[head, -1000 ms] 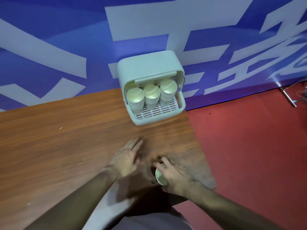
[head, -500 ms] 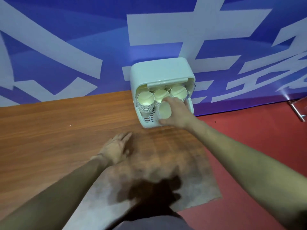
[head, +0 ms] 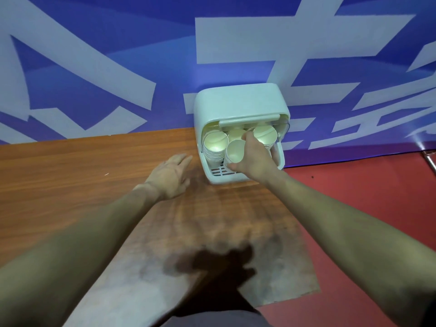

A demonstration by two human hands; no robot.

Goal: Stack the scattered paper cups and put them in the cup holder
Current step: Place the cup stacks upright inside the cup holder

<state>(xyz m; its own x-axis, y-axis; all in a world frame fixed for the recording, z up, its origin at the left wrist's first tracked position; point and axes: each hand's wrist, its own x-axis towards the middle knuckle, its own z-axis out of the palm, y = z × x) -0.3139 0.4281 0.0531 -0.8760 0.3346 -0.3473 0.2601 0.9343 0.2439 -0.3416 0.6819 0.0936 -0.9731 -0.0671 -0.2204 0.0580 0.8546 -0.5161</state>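
A pale green cup holder (head: 238, 102) with its lid up stands at the table's far right corner, against the wall. Three stacks of white paper cups lie inside it, mouths toward me: a left stack (head: 214, 143), a middle stack (head: 236, 134) and a right stack (head: 265, 134). My right hand (head: 256, 159) is shut on a paper cup (head: 234, 153), holding it over the slatted tray in front of the middle stack. My left hand (head: 171, 175) hovers flat and open above the table, just left of the holder.
The brown wooden table (head: 70, 173) ends close to the holder on the right, where a red floor (head: 365, 197) begins. A blue and white banner wall (head: 118, 67) rises directly behind the table. The near table corner is worn and pale.
My right hand carried the cup from the table's near edge up to the holder's opening. My left hand slid forward toward the holder. My view moved closer.
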